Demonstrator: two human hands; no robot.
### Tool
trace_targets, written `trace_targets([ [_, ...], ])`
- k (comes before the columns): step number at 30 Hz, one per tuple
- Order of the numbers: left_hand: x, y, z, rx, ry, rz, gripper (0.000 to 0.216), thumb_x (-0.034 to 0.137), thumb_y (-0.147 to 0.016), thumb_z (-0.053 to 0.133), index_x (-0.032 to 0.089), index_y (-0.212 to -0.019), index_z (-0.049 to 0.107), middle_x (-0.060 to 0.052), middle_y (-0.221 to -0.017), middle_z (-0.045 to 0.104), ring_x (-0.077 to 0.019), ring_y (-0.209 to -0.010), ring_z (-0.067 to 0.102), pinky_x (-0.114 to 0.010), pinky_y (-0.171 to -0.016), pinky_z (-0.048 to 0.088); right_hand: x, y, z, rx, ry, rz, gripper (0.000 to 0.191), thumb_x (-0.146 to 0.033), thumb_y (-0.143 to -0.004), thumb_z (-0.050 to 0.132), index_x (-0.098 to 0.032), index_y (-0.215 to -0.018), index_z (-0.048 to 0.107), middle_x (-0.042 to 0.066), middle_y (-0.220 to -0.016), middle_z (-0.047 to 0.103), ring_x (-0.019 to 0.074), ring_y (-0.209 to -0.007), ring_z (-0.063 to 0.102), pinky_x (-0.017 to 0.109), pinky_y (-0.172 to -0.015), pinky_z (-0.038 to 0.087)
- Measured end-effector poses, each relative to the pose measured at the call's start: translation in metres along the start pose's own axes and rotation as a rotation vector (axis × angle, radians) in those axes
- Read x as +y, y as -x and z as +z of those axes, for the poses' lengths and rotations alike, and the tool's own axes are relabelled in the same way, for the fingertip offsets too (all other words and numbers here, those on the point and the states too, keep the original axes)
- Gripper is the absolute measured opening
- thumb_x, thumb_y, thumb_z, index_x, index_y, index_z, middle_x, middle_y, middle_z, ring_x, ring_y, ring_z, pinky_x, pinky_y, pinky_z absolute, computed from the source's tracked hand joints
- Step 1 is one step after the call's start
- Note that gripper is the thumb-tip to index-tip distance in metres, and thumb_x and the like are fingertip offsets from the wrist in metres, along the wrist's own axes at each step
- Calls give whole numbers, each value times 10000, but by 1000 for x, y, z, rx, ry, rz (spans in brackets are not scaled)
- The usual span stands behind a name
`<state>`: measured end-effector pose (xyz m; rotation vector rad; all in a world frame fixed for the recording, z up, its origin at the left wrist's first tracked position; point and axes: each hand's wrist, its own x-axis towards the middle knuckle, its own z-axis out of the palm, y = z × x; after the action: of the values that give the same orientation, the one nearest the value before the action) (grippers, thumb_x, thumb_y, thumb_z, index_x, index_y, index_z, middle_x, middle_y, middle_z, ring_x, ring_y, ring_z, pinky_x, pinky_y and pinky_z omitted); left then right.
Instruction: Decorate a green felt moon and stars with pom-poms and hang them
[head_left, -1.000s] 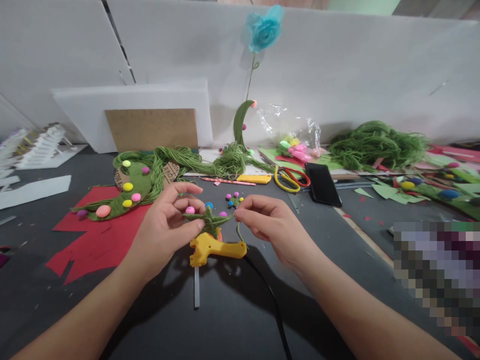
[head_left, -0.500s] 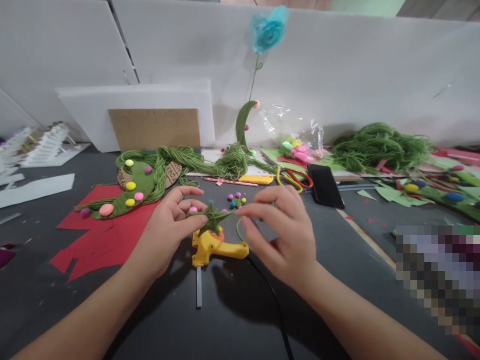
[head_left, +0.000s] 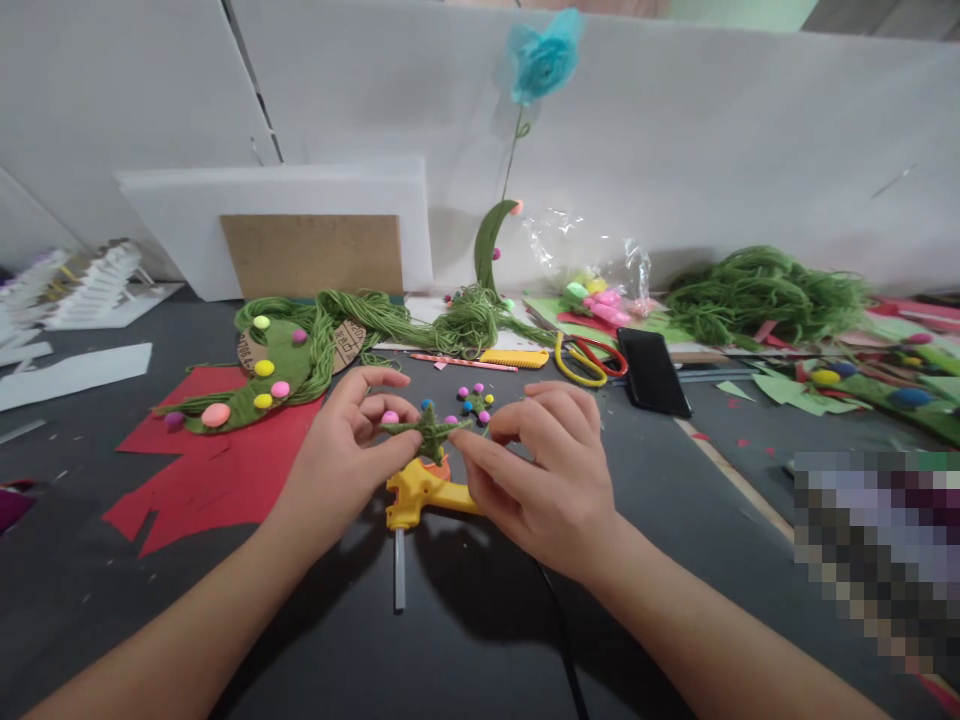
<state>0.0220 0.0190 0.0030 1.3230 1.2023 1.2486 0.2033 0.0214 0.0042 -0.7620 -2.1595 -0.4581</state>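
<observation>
My left hand (head_left: 337,465) pinches one point of a green yarn-wrapped star (head_left: 431,436), which has small coloured pom-poms around it. Thumb and index finger of my right hand (head_left: 544,480) are closed at the star's right-hand point; whether a loose yarn end is also between them is hidden. Directly below the star lies a yellow glue gun (head_left: 407,492) with a clear glue stick (head_left: 399,570) poking out, its handle partly covered by my right hand. Just beyond my fingers, a second small green star (head_left: 474,403) with pom-poms rests on the dark table.
Red felt (head_left: 202,500) and a green pom-pom crescent (head_left: 262,392) lie left. Behind my hands are a yellow comb (head_left: 514,358), scissors (head_left: 581,360) and a phone (head_left: 652,372). Green yarn (head_left: 765,295) is heaped back right. A blue flower (head_left: 544,65) stands against the white partition.
My right hand has moved left and inward, from apart at the end of a thin strand to the star's right point. The star has tilted flatter in my left hand.
</observation>
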Motion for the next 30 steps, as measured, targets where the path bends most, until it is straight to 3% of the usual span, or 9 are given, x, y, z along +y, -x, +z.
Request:
trace_targets([
  [3, 2, 1, 1, 18, -40, 9, 377, 123, -663, 610, 219, -999, 468, 61, -743, 568, -95, -696, 526, -190, -624, 406, -3, -2, 0, -6, -136, 160, 88, -142, -775, 565, -222, -765, 601, 9, -714, 547, 165, -716, 451, 364, -755, 373],
  [8, 3, 3, 5, 37, -120, 21, 385, 122, -655, 590, 227, -1000, 455, 53, -745, 567, -115, -708, 534, -210, -623, 414, -6, -9, 3, -83, -472, 689, 189, -165, -703, 566, -213, -659, 388, -18, -720, 437, 155, -710, 441, 308, -664, 356],
  [11, 2, 5, 8, 27, -150, 21, 384, 127, -655, 582, 229, -1001, 452, 47, -757, 569, -121, -727, 538, -219, -635, 420, -6, -12, 5, -154, -552, 842, 234, -192, -669, 569, -220, -646, 337, -26, -718, 399, 151, -692, 412, 289, -635, 330],
  [19, 1, 7, 11, 17, -150, 8, 392, 133, -641, 579, 229, -999, 452, 56, -737, 559, -121, -712, 538, -219, -618, 427, -6, -13, 5, -178, -594, 913, 253, -171, -631, 575, -220, -625, 328, -30, -700, 394, 155, -704, 407, 293, -657, 328],
  [23, -1, 5, 8, 24, -160, 20, 389, 130, -647, 586, 224, -1002, 456, 48, -751, 578, -119, -724, 544, -225, -644, 424, -5, -13, 2, -115, -703, 855, 55, -180, -692, 532, -205, -650, 506, 3, -755, 465, 173, -763, 455, 321, -712, 355],
  [25, -2, 2, 6, 40, -148, 18, 387, 139, -648, 594, 223, -1001, 461, 46, -747, 574, -121, -715, 548, -229, -640, 422, -5, -12, 0, -84, -759, 807, 137, -166, -740, 472, -204, -658, 575, 20, -780, 501, 179, -791, 478, 327, -726, 361],
  [30, -4, -4, 1, 82, -130, 0, 374, 161, -639, 614, 203, -987, 483, 28, -770, 581, -124, -696, 556, -237, -631, 432, -3, -8, 1, -40, -824, 839, 210, -149, -769, 367, -209, -568, 374, -13, -640, 381, 141, -627, 395, 284, -591, 313],
])
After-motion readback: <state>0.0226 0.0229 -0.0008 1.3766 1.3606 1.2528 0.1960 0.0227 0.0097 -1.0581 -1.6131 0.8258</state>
